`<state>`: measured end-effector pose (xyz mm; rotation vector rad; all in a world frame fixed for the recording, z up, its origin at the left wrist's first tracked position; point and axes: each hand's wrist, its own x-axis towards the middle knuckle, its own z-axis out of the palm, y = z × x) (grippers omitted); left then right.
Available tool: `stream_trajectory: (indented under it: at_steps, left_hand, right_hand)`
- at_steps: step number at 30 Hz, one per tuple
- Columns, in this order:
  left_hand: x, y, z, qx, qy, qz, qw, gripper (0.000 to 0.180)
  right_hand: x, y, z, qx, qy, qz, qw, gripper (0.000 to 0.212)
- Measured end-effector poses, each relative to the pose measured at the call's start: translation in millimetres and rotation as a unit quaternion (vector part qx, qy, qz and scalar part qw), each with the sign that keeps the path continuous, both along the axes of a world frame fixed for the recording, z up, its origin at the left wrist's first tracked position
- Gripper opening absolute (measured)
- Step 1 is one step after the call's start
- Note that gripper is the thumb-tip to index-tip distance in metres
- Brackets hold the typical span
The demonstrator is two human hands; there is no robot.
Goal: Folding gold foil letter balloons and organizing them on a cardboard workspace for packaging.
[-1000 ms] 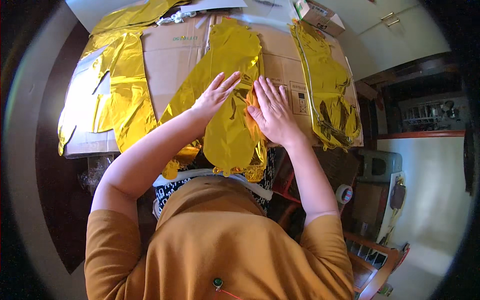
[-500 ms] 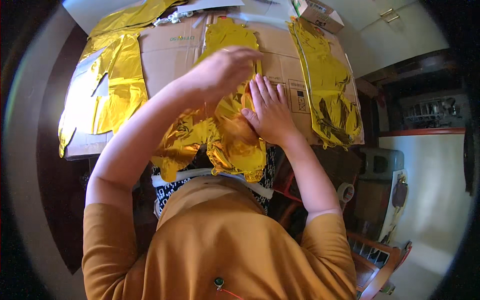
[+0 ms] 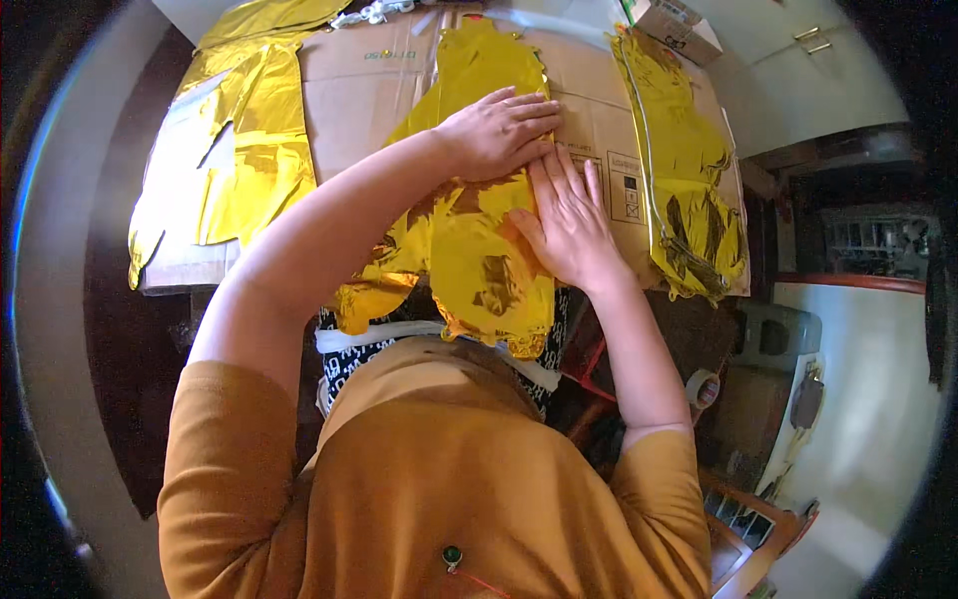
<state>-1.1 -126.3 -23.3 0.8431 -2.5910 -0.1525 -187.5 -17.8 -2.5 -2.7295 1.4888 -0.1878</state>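
Observation:
A flat, deflated gold foil balloon (image 3: 489, 250) lies lengthwise on the cardboard in front of me, its wrinkled lower end hanging over the near edge. My left hand (image 3: 502, 132) rests palm down across its middle, fingers pointing right and held loosely straight. Just below and to the right, my right hand (image 3: 576, 228) lies flat along the balloon's right edge with its fingers stretched away from me and the thumb apart. The fingertips of both hands nearly meet. Neither hand grasps anything; the left forearm hides part of the balloon.
Flattened cardboard (image 3: 349, 110) covers the work surface. More gold foil lies at the left (image 3: 264, 150), and another long gold foil piece (image 3: 689, 160) at the right. A small carton (image 3: 674, 28) and white cord-like bits (image 3: 374, 12) sit at the back. A tape roll (image 3: 703, 387) is low on the right.
My left hand, blurred and raised over the foil before, now lies flat on it. The near part of the foil looks smoother. The right hand stays by the right edge; the whole view has shifted slightly.

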Motion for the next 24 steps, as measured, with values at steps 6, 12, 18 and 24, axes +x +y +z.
stream_trajectory:
  at_steps: [6,12,18,24]
  left_hand:
    - [-0.8,2.1,2.5,-0.007,-0.019,0.004,1.0,0.051]
    - [-0.8,1.1,0.3,-0.016,-0.022,0.008,1.0,0.051]
    - [-2.1,-1.5,3.1,-0.016,0.0,0.01,1.0,0.053]
    - [27.8,13.9,40.2,0.043,0.301,0.11,0.946,0.043]
  right_hand:
    - [-0.4,28.6,11.5,0.032,-0.026,-0.001,0.999,0.083]
    - [-0.7,65.9,16.6,0.07,-0.023,-0.008,0.997,0.085]
    - [-1.9,66.4,17.4,0.062,-0.015,-0.003,0.998,0.084]
    - [0.8,64.1,17.0,0.059,0.001,0.005,0.998,0.083]
